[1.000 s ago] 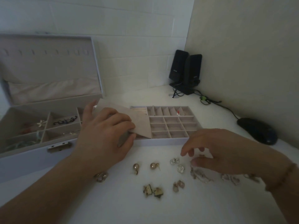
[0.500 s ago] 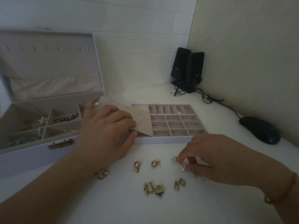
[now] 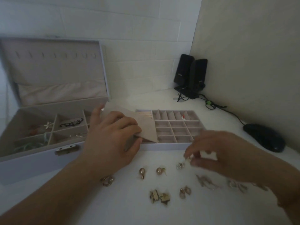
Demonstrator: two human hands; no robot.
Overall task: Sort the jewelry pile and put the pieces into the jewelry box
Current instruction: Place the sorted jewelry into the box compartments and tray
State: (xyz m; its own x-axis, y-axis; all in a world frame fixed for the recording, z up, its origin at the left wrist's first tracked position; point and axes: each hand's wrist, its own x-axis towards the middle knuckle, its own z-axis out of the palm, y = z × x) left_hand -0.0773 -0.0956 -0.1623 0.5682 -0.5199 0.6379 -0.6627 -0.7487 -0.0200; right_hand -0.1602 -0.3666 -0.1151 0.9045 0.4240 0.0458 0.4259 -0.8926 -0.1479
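Lying nearest on the white table [image 3: 113, 208] are two square earrings [image 3: 159, 196], with a small round pair [image 3: 185, 191] just to their right. Farther right, blurred pieces [image 3: 206, 182] trail under the right wrist. A chunky ring [image 3: 107, 181] sits beside the left forearm. Beyond these, two pearl earrings [image 3: 151, 172] lie side by side, and a clear stud [image 3: 180, 165] rests just right of them. The right hand [image 3: 215, 156] hovers over the stud, thumb and forefinger pinching a small pale piece [image 3: 188, 159], too blurred to name. The left hand [image 3: 112, 138] grips a beige flap [image 3: 146, 127], fingers curled over it, above the tray [image 3: 178, 129] of small compartments. Left of that, the box [image 3: 32, 161] stands open with a few pieces in its sections. At the back are speakers [image 3: 190, 75] and a mouse [image 3: 264, 137].
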